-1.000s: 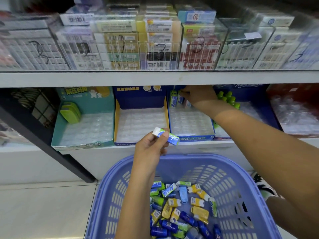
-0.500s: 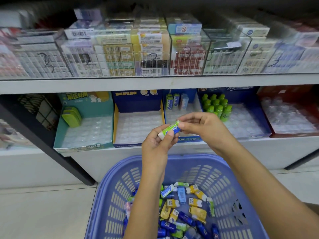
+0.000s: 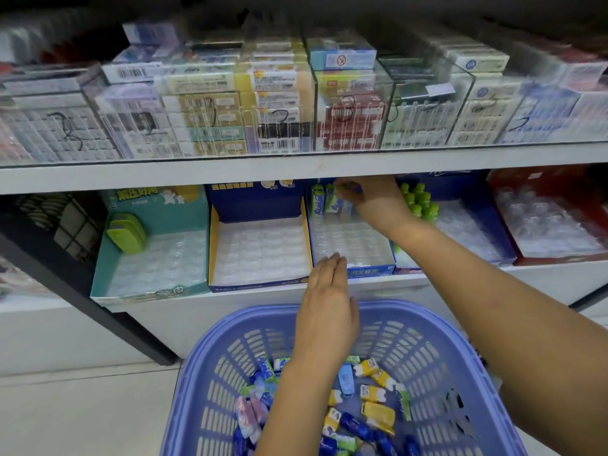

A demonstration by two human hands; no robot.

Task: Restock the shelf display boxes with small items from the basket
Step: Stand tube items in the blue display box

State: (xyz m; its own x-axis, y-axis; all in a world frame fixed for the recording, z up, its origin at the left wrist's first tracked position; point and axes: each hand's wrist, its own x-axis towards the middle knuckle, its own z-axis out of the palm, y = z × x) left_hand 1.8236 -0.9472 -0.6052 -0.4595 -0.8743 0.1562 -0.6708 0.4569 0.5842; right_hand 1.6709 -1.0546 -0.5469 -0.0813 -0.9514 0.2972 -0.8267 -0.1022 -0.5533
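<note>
A blue plastic basket (image 3: pixel 437 350) in front of me holds several small packs in blue, yellow, green and pink (image 3: pixel 375 403). My right hand (image 3: pixel 371 195) reaches to the back of the blue display box (image 3: pixel 371 273) and pinches a small green-and-blue pack (image 3: pixel 342 187) beside the upright packs (image 3: pixel 324 202) standing there. My left hand (image 3: pixel 329 304) hovers above the basket's far rim with straight fingers and holds nothing.
Left of the blue box stand a yellow-edged box (image 3: pixel 260 284) and a teal box (image 3: pixel 108 274) with green packs (image 3: pixel 126 233). Green bottles (image 3: pixel 418 200) fill a box to the right, then a red box (image 3: pixel 513 205). A white shelf edge (image 3: pixel 230 172) hangs low above them.
My right hand took the green-and-blue pack from my left hand and carried it up to the back of the blue box. My left hand opened and is now empty.
</note>
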